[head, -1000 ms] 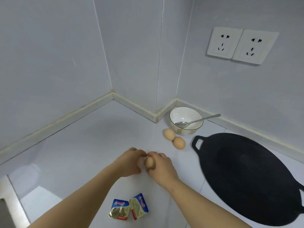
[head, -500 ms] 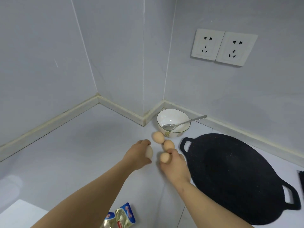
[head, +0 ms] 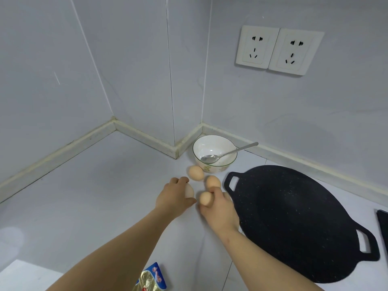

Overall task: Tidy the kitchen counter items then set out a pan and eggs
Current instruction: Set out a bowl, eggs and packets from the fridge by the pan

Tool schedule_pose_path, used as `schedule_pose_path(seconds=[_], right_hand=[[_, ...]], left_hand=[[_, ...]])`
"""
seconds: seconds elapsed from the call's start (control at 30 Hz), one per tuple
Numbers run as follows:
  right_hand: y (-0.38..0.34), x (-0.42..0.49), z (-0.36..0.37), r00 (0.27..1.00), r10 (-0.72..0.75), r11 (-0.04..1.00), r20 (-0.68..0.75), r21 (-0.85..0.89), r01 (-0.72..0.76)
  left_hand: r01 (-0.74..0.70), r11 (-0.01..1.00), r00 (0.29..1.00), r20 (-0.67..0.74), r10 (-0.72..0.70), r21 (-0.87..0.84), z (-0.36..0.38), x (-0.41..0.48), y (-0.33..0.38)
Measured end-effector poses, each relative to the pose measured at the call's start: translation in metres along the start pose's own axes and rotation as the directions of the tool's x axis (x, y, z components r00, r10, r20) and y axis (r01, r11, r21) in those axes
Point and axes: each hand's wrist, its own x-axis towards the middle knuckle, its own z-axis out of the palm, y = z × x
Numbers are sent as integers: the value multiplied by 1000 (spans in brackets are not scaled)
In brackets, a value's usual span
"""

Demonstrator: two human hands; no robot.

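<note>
A black two-handled pan (head: 294,223) lies flat on the white counter at the right. Two brown eggs rest on the counter left of the pan's near handle: the far egg (head: 195,172) by the bowl and the nearer egg (head: 213,182). My left hand (head: 174,198) grips a pale egg (head: 189,191) low over the counter. My right hand (head: 218,208) holds a brown egg (head: 205,198) just in front of the nearer egg, its fingertips touching that egg.
A white bowl (head: 216,143) with a metal spoon (head: 228,153) stands in the wall corner. Foil packets (head: 152,279) lie at the bottom edge between my forearms. Two wall sockets (head: 279,50) are above. A dark object (head: 383,227) shows at the right edge.
Both hands have moved forward and apart, each carrying an egg from the middle of the counter up to the two eggs beside the pan.
</note>
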Motion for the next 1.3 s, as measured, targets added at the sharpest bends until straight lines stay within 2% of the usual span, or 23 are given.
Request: schedule_pose_path(seconds=[0.23, 0.53, 0.73, 0.8, 0.93, 1.03, 1.1, 1.17, 1.3], right_hand=[[4, -1, -1, 998, -24, 998, -50, -58, 21], [9, -8, -5, 995, -35, 999, -97, -9, 35], [4, -42, -7, 980, -98, 995, -171, -4, 99], [4, -56, -5, 985, -119, 992, -121, 26, 123], [1, -82, 5, 983, -156, 981, 97, 133, 142], [-4, -99, 20, 950, -177, 976, 258, 168, 136], [-9, -108, 31, 926, -191, 976, 326, 161, 145], [-14, -116, 41, 898, -230, 972, 376, 129, 196], [-24, -132, 51, 863, -280, 936, 420, -81, 344]], left_hand=[[6, 999, 999, 47, -5, -32, -1, -3, 1], [-39, 993, 998, 43, 44, -115, -11, -14, -9], [-55, 995, 998, -10, 54, -86, -22, -47, -21], [-51, 996, 998, -35, 49, -73, -26, -63, -29], [-31, 998, 999, -12, 31, -58, -34, -95, -50], [12, 1000, 989, 149, -11, -5, -37, -113, -68], [58, 997, 958, 279, -68, 43, -40, -125, -79], [38, 989, 930, 357, -87, 141, -40, -134, -86], [-68, 967, 908, 416, -42, 246, -35, -149, -93]])
